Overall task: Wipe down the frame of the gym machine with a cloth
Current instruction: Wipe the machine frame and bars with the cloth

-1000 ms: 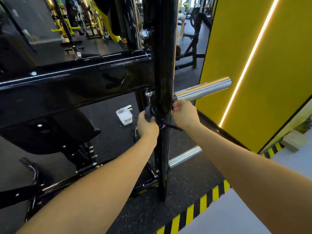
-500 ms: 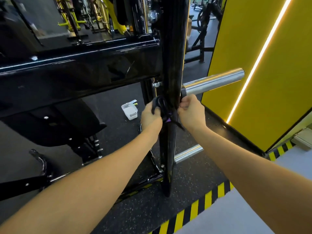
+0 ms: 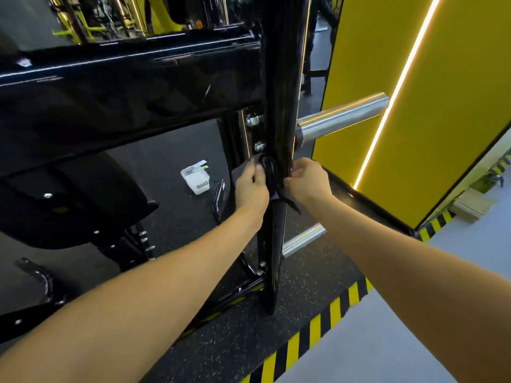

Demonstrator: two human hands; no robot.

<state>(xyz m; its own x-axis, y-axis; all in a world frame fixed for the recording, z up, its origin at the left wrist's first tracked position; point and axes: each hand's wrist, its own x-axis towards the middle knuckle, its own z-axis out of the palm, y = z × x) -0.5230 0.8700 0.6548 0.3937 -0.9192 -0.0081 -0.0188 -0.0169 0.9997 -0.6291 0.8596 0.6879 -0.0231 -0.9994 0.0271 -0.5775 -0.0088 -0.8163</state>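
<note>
Dark cloth (image 3: 269, 172) around upright post (image 3: 282, 78) (both hands gripping)

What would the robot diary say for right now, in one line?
step: wiping upright post | left hand: grips dark cloth | right hand: grips cloth's other end | below chrome peg

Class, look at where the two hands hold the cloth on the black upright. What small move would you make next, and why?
Probably slide the cloth further along the black upright. The left hand and right hand grip it from either side of the post, just below the chrome peg, so it suits a stroke along the post, and bare frame shows above and below.
</note>
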